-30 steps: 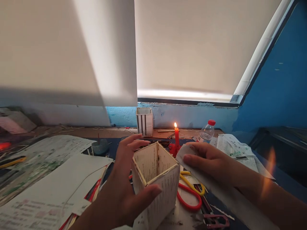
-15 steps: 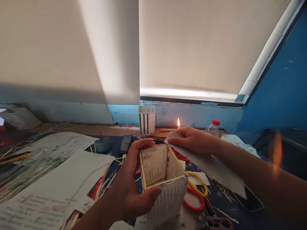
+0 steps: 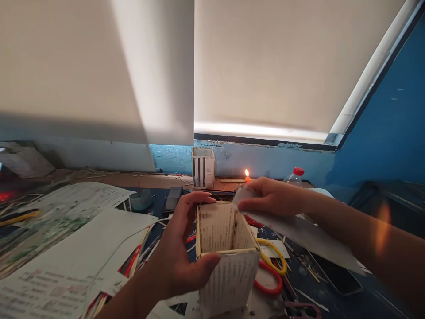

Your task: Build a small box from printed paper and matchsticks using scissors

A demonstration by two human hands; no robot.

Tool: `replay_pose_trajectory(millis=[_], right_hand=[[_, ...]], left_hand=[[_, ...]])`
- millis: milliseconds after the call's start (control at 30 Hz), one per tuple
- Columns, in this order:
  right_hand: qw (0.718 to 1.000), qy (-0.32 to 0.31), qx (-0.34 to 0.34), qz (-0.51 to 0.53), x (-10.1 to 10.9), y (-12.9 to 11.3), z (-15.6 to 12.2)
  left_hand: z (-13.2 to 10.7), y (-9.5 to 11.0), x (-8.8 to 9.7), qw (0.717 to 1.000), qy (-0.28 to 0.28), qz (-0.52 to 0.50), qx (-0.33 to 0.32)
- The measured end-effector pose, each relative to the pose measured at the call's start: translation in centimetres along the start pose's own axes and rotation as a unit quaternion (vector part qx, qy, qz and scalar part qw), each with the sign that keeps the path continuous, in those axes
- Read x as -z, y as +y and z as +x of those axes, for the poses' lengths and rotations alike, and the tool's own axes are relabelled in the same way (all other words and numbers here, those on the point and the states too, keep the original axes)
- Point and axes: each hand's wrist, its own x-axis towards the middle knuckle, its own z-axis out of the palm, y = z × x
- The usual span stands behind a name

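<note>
My left hand (image 3: 181, 248) grips the left side of an open-topped paper box (image 3: 229, 279), thumb on the near rim and fingers over the far left corner. Printed text covers the box's walls, and thin sticks edge its rim. Between the thumb and fingers of my right hand (image 3: 265, 195) is a strip of whitish paper (image 3: 305, 235), trailing down to the right under the forearm. That hand is just beyond the box's far right corner. Behind it a lit candle (image 3: 247, 179) burns. Scissors (image 3: 268, 278) with red and yellow handles lie right of the box.
A second paper box (image 3: 203, 168) with dark stripes stands by the wall. Further right is a bottle with a red cap (image 3: 298, 171). A phone (image 3: 337, 274) lies at the right, near scattered sticks. Large papers (image 3: 83, 248) and a cutter knife (image 3: 20, 217) occupy the left.
My right hand has moved slightly right with the paper strip, whose lower end swung right and uncovers more of the phone. The box in my left hand is tilted less, more upright.
</note>
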Motion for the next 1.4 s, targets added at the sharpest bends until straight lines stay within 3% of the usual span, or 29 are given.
replay_pose_trajectory(millis=[67,100,233,300,433,500,633,700,833,900,967,1033,1167,1267,1400], right_hand=[[0.997,-0.078,0.004,0.012,-0.2,-0.3,-0.5],[0.997,-0.081,0.01,0.012,-0.3,-0.4,-0.6],[0.997,0.052,0.049,-0.024,-0.3,-0.4,0.0],[0.996,0.064,0.045,-0.044,-0.1,-0.4,0.3],[0.997,-0.065,0.031,-0.031,0.2,-1.0,-0.1],[0.996,-0.085,0.036,-0.017,0.2,-1.1,-0.2],[0.991,0.089,0.046,-0.084,0.4,-0.4,0.6],[0.989,0.108,0.05,-0.087,0.6,0.0,0.8],[0.995,-0.083,0.055,0.005,0.6,-0.1,-0.2],[0.99,-0.126,0.053,0.04,0.4,-0.4,-0.8],[0.991,-0.087,0.075,0.071,0.3,-0.5,-1.1],[0.993,0.001,0.085,0.079,0.4,-0.3,-1.0],[0.991,0.135,0.006,0.011,0.7,0.5,-0.7],[0.993,0.119,-0.017,0.0,0.6,1.0,-0.9],[0.998,0.03,0.041,0.032,0.0,0.9,-1.9]], left_hand=[[0.1,0.1,0.0,1.0,0.003,-0.002,-0.007],[0.1,0.2,-0.1,1.0,-0.001,-0.003,-0.011],[0.1,0.1,-0.1,1.0,-0.023,-0.02,-0.005],[0.1,-0.1,-0.1,0.999,-0.02,-0.035,0.01],[0.1,-0.2,-0.1,0.999,-0.008,-0.042,0.01],[0.1,0.0,-0.1,0.999,-0.017,-0.034,0.0],[0.1,0.0,-0.1,0.999,-0.026,-0.041,0.001],[0.0,-0.1,-0.2,0.999,-0.017,-0.048,0.008],[-0.1,-0.4,-0.1,0.999,-0.013,-0.049,0.004],[-0.1,-0.4,0.0,0.999,-0.018,-0.045,0.004],[0.0,-0.4,0.2,0.999,-0.021,-0.044,0.021],[0.1,-0.3,0.4,0.997,-0.019,-0.046,0.052],[0.4,-0.3,0.7,0.991,-0.029,-0.087,0.096],[0.5,0.0,0.7,0.983,-0.061,-0.164,0.06],[0.5,0.5,0.4,0.968,-0.112,-0.226,0.006]])
